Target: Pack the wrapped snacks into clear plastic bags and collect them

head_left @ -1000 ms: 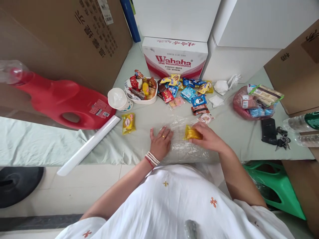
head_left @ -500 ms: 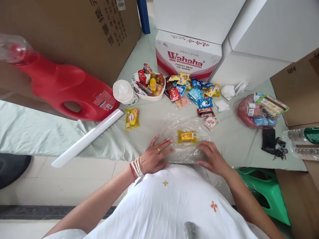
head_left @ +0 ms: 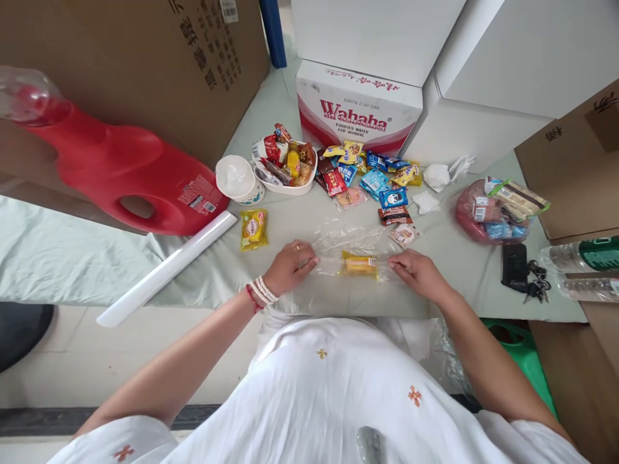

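One yellow snack packet [head_left: 358, 264] bagged; our left hand [head_left: 290, 265] and right hand [head_left: 416, 274] pinch the clear bag [head_left: 338, 240]; upper-centre snack pile [head_left: 367, 177] unbagged.

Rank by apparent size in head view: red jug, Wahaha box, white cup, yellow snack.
red jug (nearer than the box, so unsure)
Wahaha box
white cup
yellow snack, inside the clear bag left hand and right hand pinch

the left hand [head_left: 290, 265] and right hand [head_left: 416, 274] pinch opposite ends of a clear plastic bag [head_left: 338, 240] on the pale green cloth [head_left: 467, 283], with a yellow snack packet [head_left: 359, 264] wrapped in it between them. a second yellow packet [head_left: 253, 229] lies near the left hand, just beside a white tube [head_left: 167, 270]; loose snacks [head_left: 372, 180] lie further back
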A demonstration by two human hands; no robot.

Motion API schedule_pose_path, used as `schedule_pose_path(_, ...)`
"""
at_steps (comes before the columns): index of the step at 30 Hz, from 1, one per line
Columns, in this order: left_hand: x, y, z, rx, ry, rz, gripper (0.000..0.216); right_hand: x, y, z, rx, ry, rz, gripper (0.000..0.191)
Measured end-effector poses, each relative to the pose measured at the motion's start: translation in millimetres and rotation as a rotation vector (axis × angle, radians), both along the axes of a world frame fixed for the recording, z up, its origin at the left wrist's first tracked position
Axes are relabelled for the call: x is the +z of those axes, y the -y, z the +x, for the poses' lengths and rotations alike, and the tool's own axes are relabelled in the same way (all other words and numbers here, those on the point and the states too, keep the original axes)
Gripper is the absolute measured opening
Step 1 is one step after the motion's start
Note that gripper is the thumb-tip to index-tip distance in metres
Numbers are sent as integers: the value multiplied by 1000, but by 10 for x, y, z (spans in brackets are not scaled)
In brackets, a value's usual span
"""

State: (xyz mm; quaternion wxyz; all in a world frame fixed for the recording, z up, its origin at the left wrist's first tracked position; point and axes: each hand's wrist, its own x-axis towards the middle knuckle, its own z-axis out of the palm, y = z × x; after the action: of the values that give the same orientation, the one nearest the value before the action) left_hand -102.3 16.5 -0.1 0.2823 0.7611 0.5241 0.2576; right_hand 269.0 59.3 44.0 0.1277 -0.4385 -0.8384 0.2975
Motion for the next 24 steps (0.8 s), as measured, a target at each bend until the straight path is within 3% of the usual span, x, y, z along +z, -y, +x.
schedule_pose_path(5, -126, -362, 170, 207, -167, -52, 27, 66, -471, -127, -46, 374, 32, 26)
schedule_pose_path(8, -228, -410, 268, 336, -234, -61, 20, 177, -616, -330, -98, 479, 180, 29)
schedule_pose_path(11, -279, -396, 340, 381, -178, -3, 58, 205, -743, -646, -101, 450, 258, 41)
schedule_pose_path(15, -249, -403, 418, 384, -141, -52, 96, 36, -917, -1017, -34, 552, 53, 66)
schedule_pose_path(20, -136, -491, 469, 405, -131, -193, 116, 10, -958, -1109, -57, 514, -127, 32)
schedule_pose_path(24, -106, -560, 487, 356, -129, -269, 106, 194, -638, -1028, 99, 386, -10, 23)
